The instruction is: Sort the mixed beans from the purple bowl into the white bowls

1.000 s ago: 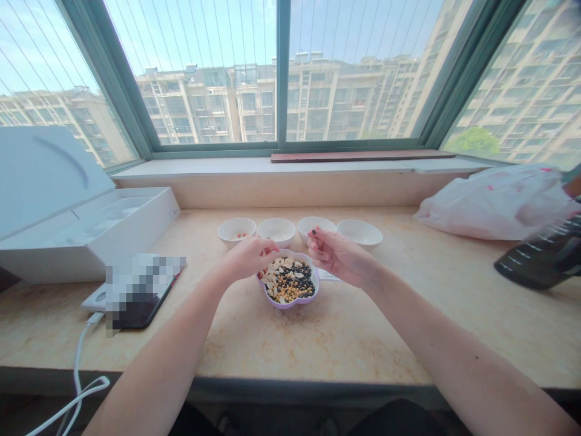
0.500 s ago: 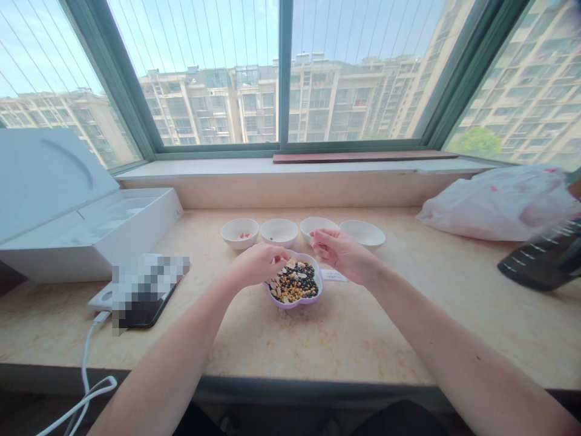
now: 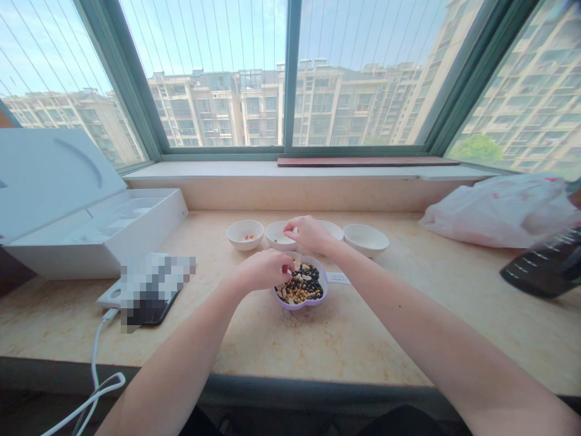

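Note:
A purple-rimmed, lobed bowl [image 3: 299, 306] holds a mix of black beans, yellow beans and pale, flat peanut-like pieces. Over its upper left side is my left hand [image 3: 267, 269], fingers curled together at the beans; anything between them is hidden. My right hand [image 3: 311, 233] hangs above the right side of the second small white bowl [image 3: 275, 243], thumb and fingers pinched; what they hold, if anything, is too small to make out. A few dark bits lie in that bowl. The leftmost white bowl [image 3: 238, 242] contains some orange-red pieces. My right hand partly covers the third white bowl [image 3: 334, 230].
The fourth white bowl [image 3: 370, 248] ends the row on the right. Behind the purple bowl lies a white label strip [image 3: 338, 278]. To the left are an open white box [image 3: 149, 212], a phone [image 3: 158, 309] and a cable [image 3: 96, 357]; to the right, a plastic bag [image 3: 490, 212] and dark jug [image 3: 540, 266].
My right hand has moved left, from the third white bowl to above the second. My left hand stays at the purple bowl's edge, and the whole view has shifted slightly.

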Demonstrator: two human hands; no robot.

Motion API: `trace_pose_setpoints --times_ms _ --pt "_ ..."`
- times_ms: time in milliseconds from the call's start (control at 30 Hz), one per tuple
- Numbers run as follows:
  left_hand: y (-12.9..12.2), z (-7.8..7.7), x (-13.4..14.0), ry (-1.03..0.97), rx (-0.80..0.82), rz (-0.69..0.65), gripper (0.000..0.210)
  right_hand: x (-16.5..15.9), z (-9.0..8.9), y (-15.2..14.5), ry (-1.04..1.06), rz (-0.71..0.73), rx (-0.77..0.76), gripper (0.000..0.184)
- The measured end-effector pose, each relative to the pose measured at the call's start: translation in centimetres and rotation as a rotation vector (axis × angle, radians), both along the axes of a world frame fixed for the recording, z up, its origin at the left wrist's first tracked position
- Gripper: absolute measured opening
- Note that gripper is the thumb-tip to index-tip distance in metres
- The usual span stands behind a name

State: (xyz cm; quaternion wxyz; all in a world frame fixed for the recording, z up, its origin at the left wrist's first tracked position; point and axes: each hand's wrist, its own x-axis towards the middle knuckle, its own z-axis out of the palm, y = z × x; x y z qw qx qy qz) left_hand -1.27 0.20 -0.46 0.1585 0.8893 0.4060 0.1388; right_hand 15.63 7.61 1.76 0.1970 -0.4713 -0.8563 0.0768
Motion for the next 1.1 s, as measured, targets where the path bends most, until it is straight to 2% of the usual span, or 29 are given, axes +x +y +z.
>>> trace_pose_setpoints --times_ms 167,367,700,833,933,1100 --pt "-0.3 0.3 0.1 0.102 0.023 0.026 0.020 -0.9 -0.2 1.4 -0.083 -0.056 -0.033 0.023" --pt "-0.3 0.4 0.1 0.100 0.005 0.029 0.022 -0.7 -0.2 1.0 -0.070 -0.075 -0.007 0.024" --pt "-0.2 1.0 -0.4 0.142 -0.017 0.034 0.020 3.4 0.2 -1.6 0.104 -0.037 0.069 0.022" --pt "-0.2 1.1 -0.8 0.122 -0.017 0.068 0.019 5.0 -0.7 -3.3 0.201 -0.001 0.016 0.023" --pt "-0.5 1.4 -0.9 0.123 -0.033 0.040 0.010 5.9 -1.9 -4.4 0.286 0.010 -0.010 0.028" --pt "-0.9 1.9 -0.7 0.127 -0.071 -0.010 0.018 6.6 -3.1 -5.7 0.254 0.058 -0.034 0.027"
